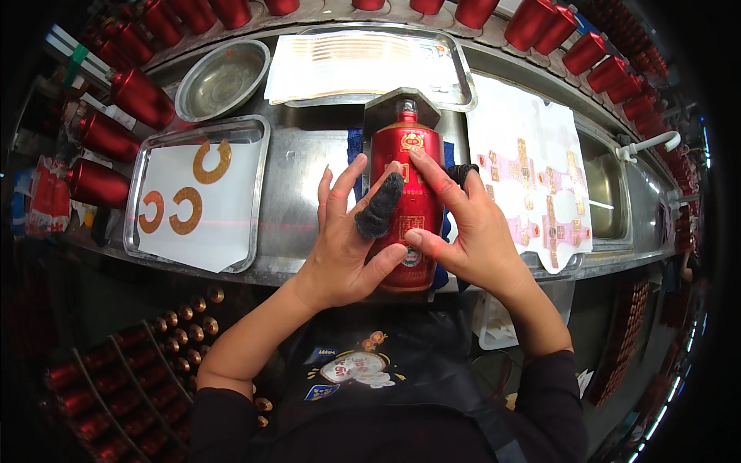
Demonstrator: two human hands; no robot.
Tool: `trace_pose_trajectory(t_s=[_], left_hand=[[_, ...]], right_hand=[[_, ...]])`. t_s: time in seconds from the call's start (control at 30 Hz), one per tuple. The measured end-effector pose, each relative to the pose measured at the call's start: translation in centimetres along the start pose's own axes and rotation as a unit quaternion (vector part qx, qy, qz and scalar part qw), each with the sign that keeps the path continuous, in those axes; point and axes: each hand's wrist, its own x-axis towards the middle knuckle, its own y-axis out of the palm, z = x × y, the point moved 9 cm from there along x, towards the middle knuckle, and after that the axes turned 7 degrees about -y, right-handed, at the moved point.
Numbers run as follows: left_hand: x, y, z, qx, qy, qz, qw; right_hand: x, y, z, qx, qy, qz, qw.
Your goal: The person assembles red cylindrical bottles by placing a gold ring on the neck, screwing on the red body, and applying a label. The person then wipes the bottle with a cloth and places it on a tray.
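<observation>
A red bottle (408, 204) with gold labels and a clear neck lies in front of me, its neck pointing away, against a dark angular support (378, 108). My left hand (345, 231) is spread over its left side, the thumb on the lower label and a black cover on one finger. From the right, my right hand (475, 239) lays an outstretched index finger on the upper label area and the thumb lower down. Another of its fingers, also in a black cover, sits beside the bottle. Blue cloth shows under the bottle.
On the left, a metal tray (261, 166) carries paper with gold curved labels (211, 162). Behind it stands a metal bowl (222, 81). A label tray (455, 58) lies at the back, a label sheet (494, 116) and sink (602, 201) at right. Red bottles (143, 99) surround the bench.
</observation>
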Motion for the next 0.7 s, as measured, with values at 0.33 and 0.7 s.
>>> trace_pose_trajectory(t_s=[0.33, 0.7], left_hand=[[-0.9, 0.6, 1.5, -0.046, 0.001, 0.023, 0.999], [-1.0, 0.7, 1.9, -0.095, -0.001, 0.026, 0.995]], right_hand=[[-0.8, 0.2, -0.8, -0.01, -0.021, -0.014, 1.0], [-2.2, 0.8, -1.0, 0.001, -0.055, -0.033, 0.998]])
